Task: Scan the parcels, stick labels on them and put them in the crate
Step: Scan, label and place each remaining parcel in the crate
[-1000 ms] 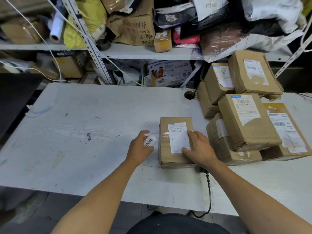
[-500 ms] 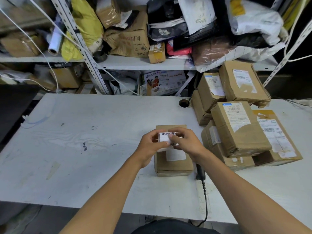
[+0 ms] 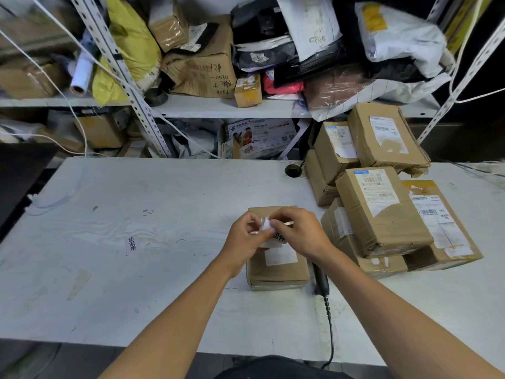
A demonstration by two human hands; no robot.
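While one second separates the frames: right hand [image 3: 299, 236] lifted off the parcel [image 3: 277, 265] and brought up to meet the left hand [image 3: 246, 237] above it.
Change: earlier pressed flat on the parcel's top beside its white shipping label; now raised, fingertips working at the label roll [image 3: 266, 228].
Left hand: fingers curled round the small white roll, held just above the parcel's far half.
Right hand: pinching the loose end of the roll — a printed sticker [image 3: 277, 237] hangs out between the two hands.
Meaning for the task: judged as the labelling step begun, sticker being peeled free, not yet on the cardboard.
Parcel: flat on the white table [image 3: 123, 228], directly under both hands, untouched at this instant.
Scanner [image 3: 321, 280]: black handle lying on the table, just beside the parcel's right edge, cable trailing toward the near table edge.
Waiting pile [image 3: 382, 203]: several brown boxes stacked to the right of the parcel, well within reach, each with a white shipping label.
Stray sticker [image 3: 132, 244]: stuck to the table, well left of the parcel.
Containers: no crate in view — cannot tell where it stands or what it holds.
Shelves [image 3: 218, 106]: behind the table, beyond the parcel, crammed with bags and cartons.
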